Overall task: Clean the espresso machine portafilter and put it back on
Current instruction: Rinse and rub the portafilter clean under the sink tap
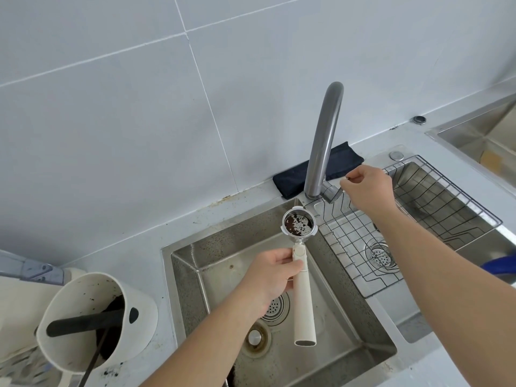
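Observation:
My left hand [272, 277] grips the upper part of the cream handle of the portafilter [303, 300] and holds it over the left sink basin [371, 356]. Its round metal basket [298, 225] faces up under the faucet, with dark coffee residue and pale specks inside. The grey gooseneck faucet [324, 141] rises from the sink's back edge. My right hand [365, 188] is at the faucet's lever by the base, fingers curled around it. No water stream is visible.
A cream knock box [134, 342] with a black bar and coffee grounds stands on the counter at left. A wire rack [435, 213] lies in the right basin. A dark folded cloth [296, 177] lies behind the faucet. A second sink [474, 135] sits at far right.

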`<action>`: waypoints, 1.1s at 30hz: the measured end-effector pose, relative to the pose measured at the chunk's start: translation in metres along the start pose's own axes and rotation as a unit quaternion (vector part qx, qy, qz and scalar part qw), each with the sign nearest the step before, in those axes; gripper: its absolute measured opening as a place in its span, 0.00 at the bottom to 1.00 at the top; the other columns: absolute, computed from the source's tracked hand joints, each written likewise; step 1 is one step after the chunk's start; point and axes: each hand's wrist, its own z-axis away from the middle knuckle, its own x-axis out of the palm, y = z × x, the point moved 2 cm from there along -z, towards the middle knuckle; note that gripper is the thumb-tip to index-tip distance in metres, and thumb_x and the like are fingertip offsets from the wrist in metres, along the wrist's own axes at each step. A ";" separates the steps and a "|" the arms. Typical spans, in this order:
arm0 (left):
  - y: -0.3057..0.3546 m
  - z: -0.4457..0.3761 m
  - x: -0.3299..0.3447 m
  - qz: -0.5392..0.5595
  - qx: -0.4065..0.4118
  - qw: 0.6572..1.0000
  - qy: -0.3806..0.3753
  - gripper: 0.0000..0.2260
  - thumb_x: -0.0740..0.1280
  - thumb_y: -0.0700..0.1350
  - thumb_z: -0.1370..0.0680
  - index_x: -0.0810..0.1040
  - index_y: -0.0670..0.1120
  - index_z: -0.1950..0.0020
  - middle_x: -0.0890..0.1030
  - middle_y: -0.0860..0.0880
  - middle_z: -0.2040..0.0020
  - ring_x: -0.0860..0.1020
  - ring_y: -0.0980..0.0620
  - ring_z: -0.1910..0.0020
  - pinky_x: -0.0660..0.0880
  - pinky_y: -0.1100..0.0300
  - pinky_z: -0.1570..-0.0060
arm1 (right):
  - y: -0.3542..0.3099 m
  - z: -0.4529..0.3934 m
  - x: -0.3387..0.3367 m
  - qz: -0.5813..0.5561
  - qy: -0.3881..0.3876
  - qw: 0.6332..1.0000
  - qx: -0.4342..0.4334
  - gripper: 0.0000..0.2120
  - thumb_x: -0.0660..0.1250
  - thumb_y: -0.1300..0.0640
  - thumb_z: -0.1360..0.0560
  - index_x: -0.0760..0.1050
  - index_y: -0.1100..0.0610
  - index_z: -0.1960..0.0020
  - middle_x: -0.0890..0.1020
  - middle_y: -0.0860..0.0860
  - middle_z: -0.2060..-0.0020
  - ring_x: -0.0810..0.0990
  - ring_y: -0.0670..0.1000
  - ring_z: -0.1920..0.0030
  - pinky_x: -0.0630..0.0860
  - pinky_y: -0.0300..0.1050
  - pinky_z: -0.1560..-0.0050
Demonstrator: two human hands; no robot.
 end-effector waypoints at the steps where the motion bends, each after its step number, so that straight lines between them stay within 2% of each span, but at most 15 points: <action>1: 0.000 0.000 0.000 0.001 -0.001 1.000 0.000 0.09 0.66 0.35 0.23 0.81 0.46 0.48 0.84 0.46 0.53 0.82 0.50 0.55 0.80 0.51 0.47 | 0.000 0.001 0.000 -0.002 0.001 1.000 0.000 0.08 0.67 0.57 0.27 0.81 0.58 0.51 0.85 0.53 0.59 0.81 0.52 0.61 0.82 0.48 0.59; 4: 0.000 -0.002 0.000 -0.001 -0.001 1.000 0.002 0.09 0.66 0.35 0.23 0.82 0.47 0.49 0.84 0.46 0.53 0.82 0.50 0.55 0.80 0.50 0.46 | 0.000 0.002 0.000 -0.004 0.003 1.000 -0.002 0.07 0.67 0.57 0.27 0.81 0.59 0.51 0.85 0.54 0.59 0.79 0.51 0.63 0.79 0.43 0.64; 12: 0.001 -0.003 0.001 0.000 0.003 1.000 -0.002 0.09 0.67 0.35 0.23 0.82 0.48 0.50 0.84 0.47 0.53 0.82 0.49 0.54 0.80 0.50 0.45 | 0.000 0.006 -0.001 -0.013 0.004 1.000 -0.002 0.06 0.67 0.58 0.26 0.80 0.59 0.52 0.83 0.51 0.63 0.78 0.49 0.68 0.82 0.49 0.60; 16: 0.001 -0.004 0.000 -0.002 0.005 1.000 -0.006 0.09 0.67 0.36 0.23 0.82 0.47 0.50 0.84 0.47 0.53 0.82 0.49 0.54 0.80 0.49 0.45 | 0.001 0.006 -0.001 -0.016 0.006 1.000 0.001 0.06 0.67 0.57 0.26 0.80 0.58 0.51 0.84 0.52 0.61 0.78 0.49 0.69 0.82 0.48 0.61; 21: 0.000 -0.004 0.000 0.004 0.004 1.000 -0.004 0.09 0.67 0.35 0.23 0.82 0.47 0.50 0.84 0.46 0.53 0.81 0.49 0.54 0.79 0.49 0.46 | 0.002 0.008 -0.001 -0.016 0.008 1.000 0.003 0.06 0.67 0.57 0.26 0.80 0.58 0.52 0.84 0.52 0.61 0.79 0.50 0.68 0.83 0.52 0.56; 23: 0.000 -0.004 -0.001 0.004 0.004 1.000 -0.004 0.09 0.67 0.36 0.23 0.82 0.47 0.49 0.84 0.46 0.52 0.81 0.49 0.54 0.79 0.49 0.46 | 0.004 0.008 0.000 -0.019 0.008 1.000 0.004 0.07 0.67 0.56 0.25 0.80 0.58 0.50 0.84 0.52 0.61 0.79 0.50 0.67 0.82 0.49 0.60; 25: -0.001 -0.005 -0.001 0.004 0.004 1.000 -0.005 0.09 0.67 0.36 0.23 0.82 0.47 0.48 0.85 0.46 0.52 0.82 0.49 0.54 0.80 0.50 0.47 | 0.006 0.008 0.000 -0.023 0.003 1.000 0.006 0.09 0.68 0.55 0.25 0.81 0.58 0.48 0.84 0.50 0.60 0.79 0.47 0.66 0.77 0.41 0.66; 27: -0.001 -0.006 0.000 0.003 0.004 1.000 -0.009 0.09 0.67 0.36 0.23 0.82 0.46 0.46 0.85 0.46 0.52 0.82 0.49 0.54 0.81 0.52 0.48 | 0.008 0.011 0.001 -0.036 -0.008 0.999 0.014 0.12 0.69 0.53 0.25 0.80 0.56 0.43 0.84 0.49 0.54 0.80 0.46 0.60 0.72 0.34 0.67; 30: -0.002 -0.007 0.000 0.009 0.004 1.000 -0.017 0.09 0.67 0.36 0.23 0.82 0.46 0.46 0.85 0.48 0.54 0.82 0.50 0.55 0.80 0.53 0.49 | 0.012 0.025 -0.002 -0.073 -0.020 0.997 0.032 0.18 0.69 0.51 0.24 0.77 0.53 0.35 0.82 0.46 0.45 0.80 0.46 0.47 0.71 0.32 0.61; 33: -0.003 -0.009 0.000 0.011 0.006 1.000 -0.025 0.10 0.66 0.37 0.23 0.83 0.48 0.47 0.85 0.49 0.55 0.81 0.50 0.55 0.79 0.51 0.47 | 0.017 0.051 -0.005 -0.092 -0.019 0.994 0.052 0.19 0.68 0.50 0.24 0.75 0.51 0.33 0.82 0.44 0.44 0.80 0.46 0.44 0.78 0.44 0.46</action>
